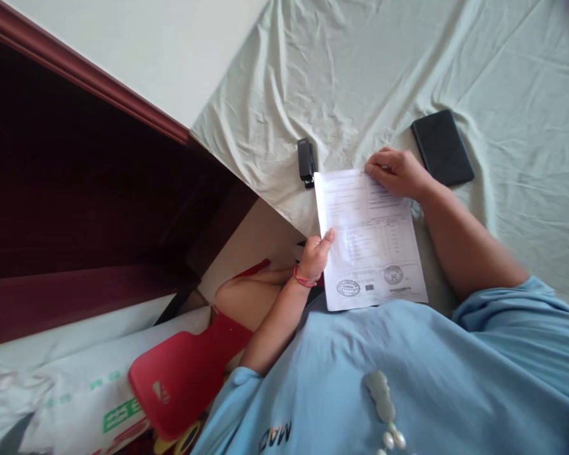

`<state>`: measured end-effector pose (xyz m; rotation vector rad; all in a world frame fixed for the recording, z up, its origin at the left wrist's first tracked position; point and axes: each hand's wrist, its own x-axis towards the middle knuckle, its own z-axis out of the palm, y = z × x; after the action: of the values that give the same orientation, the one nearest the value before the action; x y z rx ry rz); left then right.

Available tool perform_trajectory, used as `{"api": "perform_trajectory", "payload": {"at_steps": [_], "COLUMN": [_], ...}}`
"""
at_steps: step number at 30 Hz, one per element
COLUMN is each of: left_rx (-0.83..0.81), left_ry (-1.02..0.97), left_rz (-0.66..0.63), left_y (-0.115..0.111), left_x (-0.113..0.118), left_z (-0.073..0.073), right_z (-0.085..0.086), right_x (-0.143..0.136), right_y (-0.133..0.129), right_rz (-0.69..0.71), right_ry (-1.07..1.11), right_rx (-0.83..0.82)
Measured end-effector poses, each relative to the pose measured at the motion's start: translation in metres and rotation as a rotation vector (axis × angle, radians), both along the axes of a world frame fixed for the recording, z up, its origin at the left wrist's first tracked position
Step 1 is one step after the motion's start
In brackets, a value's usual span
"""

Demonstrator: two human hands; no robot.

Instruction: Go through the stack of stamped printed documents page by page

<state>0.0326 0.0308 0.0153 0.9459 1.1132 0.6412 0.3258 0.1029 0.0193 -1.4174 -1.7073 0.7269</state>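
Note:
Printed sheets of paper (372, 243), with two round stamps near the bottom, rest against my front at the edge of the cloth-covered surface. My left hand (315, 256) grips their left edge, thumb on top and fingers hidden underneath. At the top right corner, my right hand (396, 170) has its fingers curled onto the edge of the paper, closed on it. A small black stapler (306, 162) lies just beyond the top left corner of the sheets. Right of my right hand is a dark flat case (443, 147), apart from it.
A pale wrinkled cloth (526, 126) covers the surface. Dark red wooden furniture (137, 95) stands at the left. Below it are a red plastic chair (184, 373) and a white printed sack (85, 392). A pendant (380, 395) hangs over my blue shirt.

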Motion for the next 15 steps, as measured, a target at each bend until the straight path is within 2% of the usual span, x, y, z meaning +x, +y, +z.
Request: {"api": "perform_trajectory", "payload": {"at_steps": [3,8,13,15], "left_rx": [-0.008,0.033,0.067,0.072], "left_ry": [-0.047,-0.132,-0.118,-0.105], "left_rz": [0.101,0.273,0.291,0.290], "left_y": [0.007,0.009,0.003,0.002], "left_x": [-0.009,-0.017,-0.013,-0.011], "left_z": [0.001,-0.002,-0.011,-0.012], "right_z": [0.003,0.016,0.020,0.016], "right_x": [0.012,0.008,-0.012,-0.015], "right_y": [-0.002,-0.007,-0.012,-0.013], "right_rz": [-0.043,-0.065,-0.069,-0.004], "right_ry": [0.061,0.528,0.633,0.668], "right_rx": [-0.024,-0.210,-0.418,-0.464]}}
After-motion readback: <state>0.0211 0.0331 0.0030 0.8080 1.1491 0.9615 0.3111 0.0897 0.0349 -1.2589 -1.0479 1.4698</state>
